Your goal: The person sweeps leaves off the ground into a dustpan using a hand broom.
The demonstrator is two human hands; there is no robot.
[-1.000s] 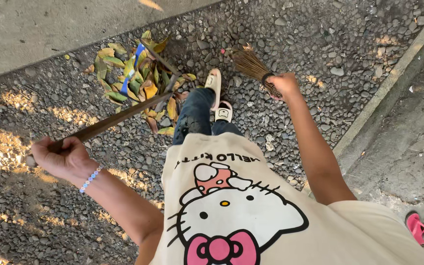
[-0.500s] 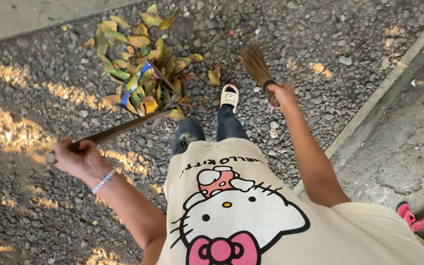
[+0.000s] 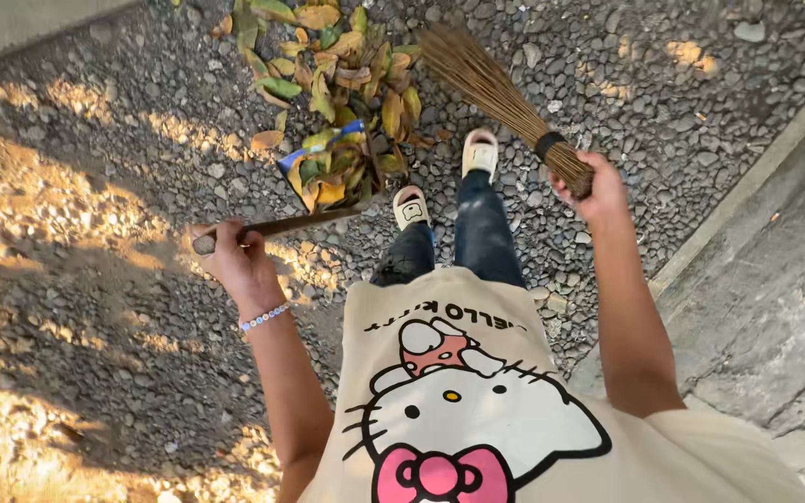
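Outdoors on loose grey gravel, we stand with both hands busy. Our left hand (image 3: 235, 256) is wrapped tight round the end of a long dark handle (image 3: 295, 224), which runs toward two o'clock down to a blue dustpan (image 3: 328, 168) resting on the stones; holding it at the far end seems to let us keep the pan flat on the ground without bending. The pan is already heaped with yellow and green leaves, and lies just ahead of our left sandal (image 3: 411, 207) at about twelve o'clock. Our right hand (image 3: 589, 186) is clenched on the bound neck of a twig broom (image 3: 496, 88), just below its black band, so the bristles fan out toward eleven o'clock and reach the edge of the loose leaf pile (image 3: 328, 47) beyond the pan; that short grip appears to give close control for flicking leaves inward. A pale bead bracelet (image 3: 265, 317) sits on the left wrist. The gravel (image 3: 95, 307) is coarse and uneven, dappled with sun at nine o'clock and shaded nearer our feet. A concrete kerb (image 3: 747, 186) crosses at three o'clock, with a rough slab beyond, and a smooth paved strip shows at ten o'clock.
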